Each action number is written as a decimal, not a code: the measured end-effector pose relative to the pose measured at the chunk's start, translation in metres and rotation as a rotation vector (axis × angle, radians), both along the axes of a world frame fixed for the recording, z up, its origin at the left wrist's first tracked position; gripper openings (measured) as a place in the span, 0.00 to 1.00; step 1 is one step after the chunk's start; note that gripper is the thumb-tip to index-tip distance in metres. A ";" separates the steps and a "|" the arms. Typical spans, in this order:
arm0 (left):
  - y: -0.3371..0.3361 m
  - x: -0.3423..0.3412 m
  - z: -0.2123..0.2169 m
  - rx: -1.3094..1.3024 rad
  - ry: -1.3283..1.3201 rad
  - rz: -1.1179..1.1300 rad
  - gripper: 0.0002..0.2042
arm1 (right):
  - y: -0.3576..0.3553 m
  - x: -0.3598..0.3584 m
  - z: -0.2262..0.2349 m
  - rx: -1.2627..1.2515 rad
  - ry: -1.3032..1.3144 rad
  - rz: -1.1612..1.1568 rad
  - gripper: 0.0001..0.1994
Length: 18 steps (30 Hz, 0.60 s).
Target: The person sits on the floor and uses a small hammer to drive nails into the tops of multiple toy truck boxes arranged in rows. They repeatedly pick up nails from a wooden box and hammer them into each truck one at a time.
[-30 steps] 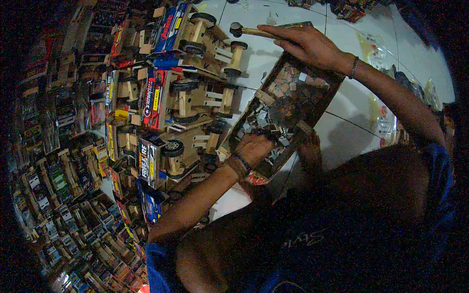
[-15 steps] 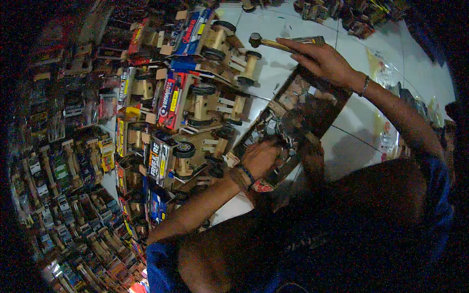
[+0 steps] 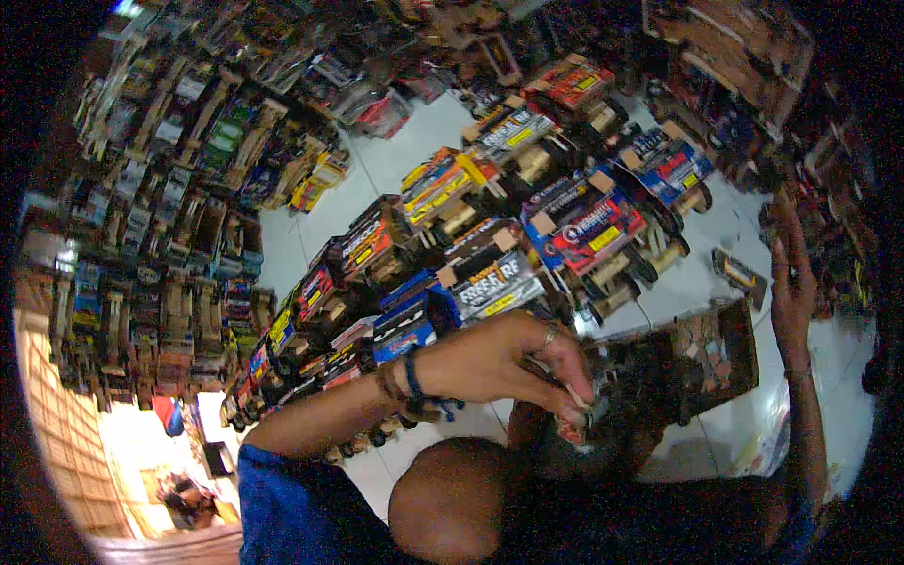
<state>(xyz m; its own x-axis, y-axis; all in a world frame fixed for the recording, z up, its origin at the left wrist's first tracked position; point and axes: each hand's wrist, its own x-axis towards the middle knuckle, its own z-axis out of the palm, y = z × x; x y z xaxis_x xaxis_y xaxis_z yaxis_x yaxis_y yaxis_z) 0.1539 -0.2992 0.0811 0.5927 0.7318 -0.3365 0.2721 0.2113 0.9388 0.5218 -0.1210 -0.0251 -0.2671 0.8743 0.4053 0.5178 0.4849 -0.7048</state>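
Far left, rows of small toy trucks [image 3: 141, 282] stand packed along the floor, too small and blurred to pick apart. Moving in, a heap of bigger cardboard trucks [image 3: 490, 254] with wooden wheels crowds the white tiled floor [image 3: 377, 169], their colourful printed box bodies pressed side by side. Now the left hand [image 3: 499, 363], bracelet at the wrist and ring on one finger, curls downward with its fingers bunched over a dark toy part [image 3: 612, 395] at the near end of the tray; what it pinches, I cannot tell. The tray [image 3: 720, 353], a shallow brown cardboard box, lies on the tiles just beyond the hand and holds a scatter of small wooden bits. Farther right, the right hand [image 3: 793, 282] stretches up, fingers long and loosely open, reaching toward dark clutter at the edge; whether it grips anything is unclear.
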 end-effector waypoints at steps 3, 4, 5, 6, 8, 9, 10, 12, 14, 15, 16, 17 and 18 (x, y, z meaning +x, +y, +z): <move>-0.005 -0.039 0.023 0.096 -0.043 0.360 0.09 | 0.006 -0.005 0.014 0.042 -0.026 -0.054 0.24; -0.002 -0.054 0.026 0.109 -0.048 0.459 0.09 | 0.007 -0.008 0.016 0.134 -0.069 -0.062 0.23; 0.003 -0.070 0.029 0.111 -0.048 0.557 0.09 | 0.007 -0.012 0.019 0.081 -0.012 -0.054 0.23; 0.008 -0.087 0.031 0.172 -0.017 0.636 0.10 | 0.007 -0.017 0.021 0.089 -0.016 -0.066 0.23; 0.020 -0.115 0.029 0.146 0.001 0.861 0.12 | 0.006 -0.027 0.027 0.061 -0.039 -0.098 0.23; 0.028 -0.128 0.024 0.104 -0.084 0.976 0.13 | 0.003 -0.032 0.031 0.041 -0.011 -0.067 0.23; 0.035 -0.139 0.019 0.121 -0.110 0.984 0.14 | 0.000 -0.037 0.035 0.022 0.015 -0.038 0.23; 0.047 -0.160 0.007 0.144 -0.153 1.012 0.15 | -0.006 -0.047 0.044 0.021 0.022 0.003 0.23; 0.057 -0.180 -0.002 0.230 0.037 0.933 0.14 | -0.011 -0.056 0.054 0.054 -0.017 0.019 0.23; 0.062 -0.189 -0.006 0.266 0.150 0.893 0.14 | -0.014 -0.060 0.059 0.065 -0.038 0.023 0.23; 0.068 -0.196 -0.009 0.426 0.284 0.792 0.13 | -0.015 -0.063 0.064 0.129 -0.103 0.049 0.24; 0.073 -0.202 -0.012 0.449 0.215 0.785 0.12 | -0.017 -0.067 0.068 0.116 -0.094 0.079 0.24; 0.077 -0.207 -0.015 0.434 0.183 0.799 0.12 | -0.020 -0.069 0.071 0.109 -0.093 0.092 0.24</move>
